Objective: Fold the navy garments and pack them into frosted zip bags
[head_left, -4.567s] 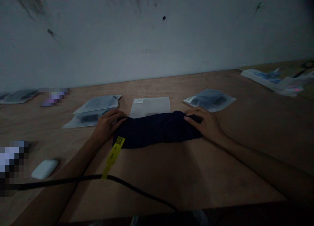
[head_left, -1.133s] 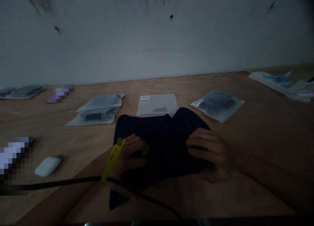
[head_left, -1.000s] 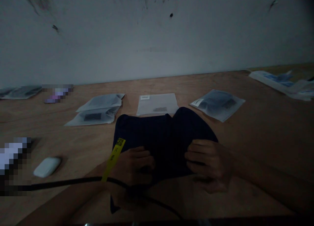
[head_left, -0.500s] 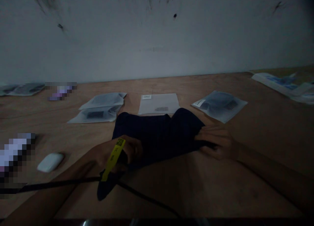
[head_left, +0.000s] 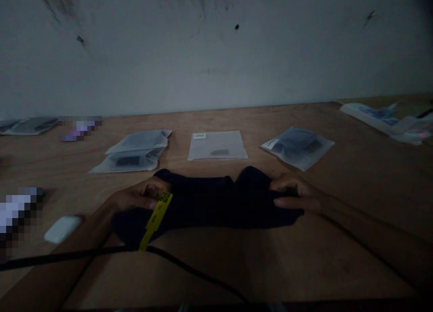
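A dark navy piece of cloth point(head_left: 216, 203), sock-like in outline but too dark to make out fully, is stretched sideways just above the wooden table point(head_left: 216, 267). My left hand point(head_left: 144, 194) is closed on its upper left part, thumb and curled fingers pinching the fabric. At the other end, my right hand point(head_left: 299, 194) grips the cloth with the thumb in front and the fingers behind the edge. A loose flap of the cloth spreads below my left hand. Part of this flap is hidden by a yellow tag point(head_left: 156, 219) on a black cable point(head_left: 192, 269).
Beyond the cloth lie frosted zip bags: two overlapping on the left point(head_left: 135, 142), a flat one point(head_left: 218, 145) in the middle, a filled one point(head_left: 297, 147) on the right. A white case point(head_left: 63, 229) sits left. Plastic packaging point(head_left: 385, 120) lies far right, before the wall point(head_left: 216, 54).
My left hand has moved up and left to the cloth's upper corner. The cloth now lies lower and wider, its left flap spread out. My right hand has turned, its thumb now showing in front.
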Action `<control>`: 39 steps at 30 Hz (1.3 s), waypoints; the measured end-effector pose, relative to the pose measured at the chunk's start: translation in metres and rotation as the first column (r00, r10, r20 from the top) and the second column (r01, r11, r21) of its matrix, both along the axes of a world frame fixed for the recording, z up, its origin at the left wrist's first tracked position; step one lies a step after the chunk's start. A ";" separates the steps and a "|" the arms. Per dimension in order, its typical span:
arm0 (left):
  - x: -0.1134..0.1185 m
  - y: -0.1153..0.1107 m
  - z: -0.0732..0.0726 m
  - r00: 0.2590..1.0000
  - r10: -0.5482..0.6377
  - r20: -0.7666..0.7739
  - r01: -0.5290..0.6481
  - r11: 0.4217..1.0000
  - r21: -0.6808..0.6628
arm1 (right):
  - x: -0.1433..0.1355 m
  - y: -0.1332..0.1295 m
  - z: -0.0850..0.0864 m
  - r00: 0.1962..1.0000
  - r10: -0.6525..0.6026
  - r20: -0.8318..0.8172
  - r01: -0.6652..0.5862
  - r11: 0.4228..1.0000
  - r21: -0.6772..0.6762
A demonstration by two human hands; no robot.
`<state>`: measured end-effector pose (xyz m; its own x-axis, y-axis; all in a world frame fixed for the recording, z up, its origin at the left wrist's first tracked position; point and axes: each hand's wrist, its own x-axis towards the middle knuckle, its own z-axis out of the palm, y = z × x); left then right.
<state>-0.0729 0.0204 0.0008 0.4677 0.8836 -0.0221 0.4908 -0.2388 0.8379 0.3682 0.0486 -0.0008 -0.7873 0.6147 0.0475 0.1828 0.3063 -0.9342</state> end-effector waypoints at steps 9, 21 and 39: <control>-0.004 0.015 0.005 0.940 0.172 0.296 -0.113 0.972 -0.208 | -0.016 0.009 -0.014 0.729 -0.664 -0.163 0.646 0.747 -0.154; 0.002 0.018 0.001 0.953 0.213 -0.217 -0.175 0.968 0.180 | -0.008 0.020 -0.029 0.755 -0.644 -0.122 0.648 0.762 -0.010; 0.056 -0.009 -0.020 0.737 0.022 -0.676 0.397 0.794 0.459 | -0.026 -0.010 -0.022 0.888 -0.276 0.368 -0.166 0.555 0.815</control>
<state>-0.0168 0.0118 -0.0192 0.6837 0.7257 0.0772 0.7250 -0.6875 0.0418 0.3418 0.0390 -0.0225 -0.8212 0.5211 0.2323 0.5128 0.8527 -0.0998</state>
